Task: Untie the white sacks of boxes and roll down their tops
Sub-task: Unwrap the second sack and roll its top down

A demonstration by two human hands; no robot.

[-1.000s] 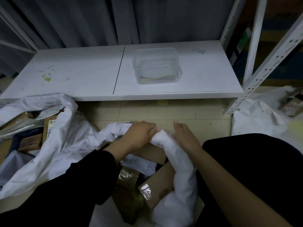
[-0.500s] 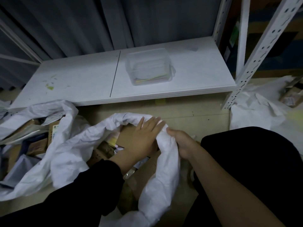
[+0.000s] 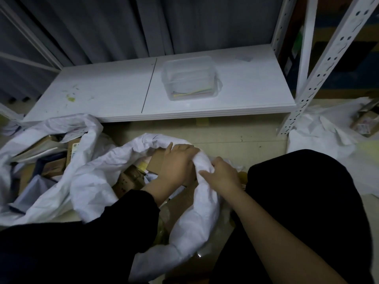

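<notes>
1. Floor: pale tan tiles, dim light, a few dark specks.
2. Low white shelf runs across the view just above the floor; two boards meet at a seam; yellow-green stains at its left end.
3. Clear tub sits on the right board, thin coloured strips lying in its bottom.
4. Grey curtain hangs behind the shelf. White perforated rack posts rise at right.
5. Middle sack, white, stands on the floor in front of the shelf, mouth open, rim bunched into a thick roll. Brown boxes show inside.
6. Left hand: reaches into the mouth, fingers curled over the far rim, grip clamped on the rolled edge.
7. Right hand: just beside the left, thumb and fingers pinching the same roll from the outer side.
8. Second sack at left, touching the first, already open, boxes and a labelled carton showing.
9. Third sack at right by the post foot, crumpled, a box at its far edge.
10. Dark sleeve covers the left arm; right forearm bare.
</notes>
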